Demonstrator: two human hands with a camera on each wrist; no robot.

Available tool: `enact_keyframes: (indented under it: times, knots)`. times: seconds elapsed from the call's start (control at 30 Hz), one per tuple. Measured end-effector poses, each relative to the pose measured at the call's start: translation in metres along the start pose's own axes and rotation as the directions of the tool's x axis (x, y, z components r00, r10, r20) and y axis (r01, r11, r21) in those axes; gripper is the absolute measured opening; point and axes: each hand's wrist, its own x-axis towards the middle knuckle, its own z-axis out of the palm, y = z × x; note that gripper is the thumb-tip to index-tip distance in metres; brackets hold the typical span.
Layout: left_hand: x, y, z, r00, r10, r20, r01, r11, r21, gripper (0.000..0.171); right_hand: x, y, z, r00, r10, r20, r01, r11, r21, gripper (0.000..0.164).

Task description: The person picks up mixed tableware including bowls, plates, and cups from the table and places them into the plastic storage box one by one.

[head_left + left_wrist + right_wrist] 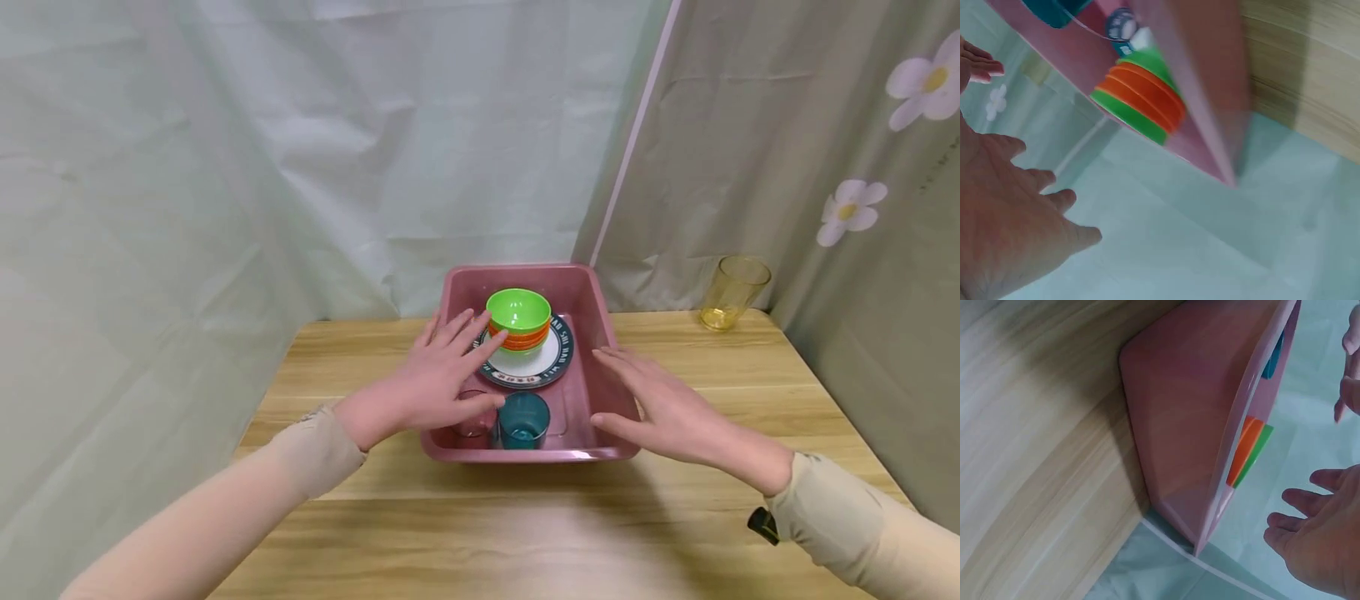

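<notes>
Over the left side of a pink plastic basin [592,333] hovers my left hand [442,375], its fingers spread and holding nothing. My right hand [667,408] is at the basin's right rim, fingers extended, also holding nothing. Inside the basin a stack of bowls [519,310], green on top with orange below, sits on a white plate [555,367] with a dark lettered rim. In the basin's near end stand a blue-green cup [523,421] and a clear pinkish cup [472,429], the latter partly hidden by my left hand.
A yellow see-through cup [733,292] stands at the back right of the wooden table [450,533]. Pale curtains [450,150] hang close behind the table and along both sides. The basin's far end reaches close to the back curtain.
</notes>
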Motion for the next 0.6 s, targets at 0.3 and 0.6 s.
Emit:
enact_keyframes:
  times: [0.3, 0.6]
  knots:
    - [-0.042, -0.027, 0.019, 0.988, -0.147, -0.051, 0.146, 0.989, -0.022, 0.086, 0.001, 0.005, 0.002, 0.998, -0.056, 0.01, 0.057, 0.991, -0.125, 0.096]
    - [-0.058, -0.036, 0.035, 0.979, -0.193, -0.071, 0.189, 0.98, -0.054, 0.085, 0.0, 0.01, 0.005, 0.998, -0.066, 0.003, 0.065, 0.978, -0.199, 0.092]
